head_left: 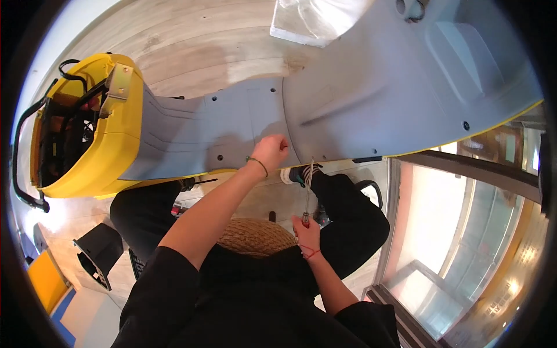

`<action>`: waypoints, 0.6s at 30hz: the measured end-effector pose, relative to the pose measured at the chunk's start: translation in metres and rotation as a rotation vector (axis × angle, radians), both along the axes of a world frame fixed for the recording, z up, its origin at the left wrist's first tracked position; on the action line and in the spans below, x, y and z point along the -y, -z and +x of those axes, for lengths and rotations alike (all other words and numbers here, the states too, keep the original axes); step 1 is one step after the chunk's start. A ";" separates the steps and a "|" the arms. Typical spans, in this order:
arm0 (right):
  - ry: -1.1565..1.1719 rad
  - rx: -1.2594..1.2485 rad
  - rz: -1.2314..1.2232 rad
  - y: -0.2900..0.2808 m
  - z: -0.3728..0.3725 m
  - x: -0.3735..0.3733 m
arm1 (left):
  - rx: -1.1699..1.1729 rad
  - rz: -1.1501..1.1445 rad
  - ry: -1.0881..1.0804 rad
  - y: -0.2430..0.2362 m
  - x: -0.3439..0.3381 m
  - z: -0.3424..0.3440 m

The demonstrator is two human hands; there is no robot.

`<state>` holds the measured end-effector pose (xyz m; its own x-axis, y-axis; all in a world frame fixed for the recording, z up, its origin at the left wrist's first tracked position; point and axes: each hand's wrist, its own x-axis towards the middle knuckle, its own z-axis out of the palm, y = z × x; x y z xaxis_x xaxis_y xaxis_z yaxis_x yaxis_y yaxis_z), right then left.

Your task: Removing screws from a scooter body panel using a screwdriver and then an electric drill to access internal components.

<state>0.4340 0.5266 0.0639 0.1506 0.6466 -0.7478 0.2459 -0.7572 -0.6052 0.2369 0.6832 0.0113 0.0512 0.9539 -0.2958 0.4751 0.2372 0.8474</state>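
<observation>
A yellow scooter body (110,156) with a grey floor panel (197,133) lies across the view in front of me. My left hand (270,152) is over the panel, fingers curled closed; what they hold, if anything, is hidden. Below the panel's near edge, my right hand (308,236) grips a screwdriver (307,200) by its handle, with the long metal shaft pointing up toward that edge. Dark holes or fasteners dot the panel, several of them along its edges. At the left end, the yellow housing has a black tube, a metal bracket (120,87) and dark inner parts.
My bent legs flank a woven seat (255,236) under me. A black plastic part (98,249) is on the floor at lower left, beside yellow and blue boards (46,278). A white block (307,20) sits beyond the scooter. A framed glass pane (441,220) is at right.
</observation>
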 end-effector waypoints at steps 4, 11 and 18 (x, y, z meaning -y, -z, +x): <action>0.000 0.060 0.043 0.013 0.013 0.013 | -0.141 -0.012 0.010 0.013 0.000 0.003; 0.084 -0.033 0.000 0.014 0.011 0.009 | -0.126 0.017 -0.030 0.025 0.000 0.014; 0.090 -0.009 -0.016 0.011 0.009 0.004 | -0.142 0.115 -0.077 0.026 0.003 0.017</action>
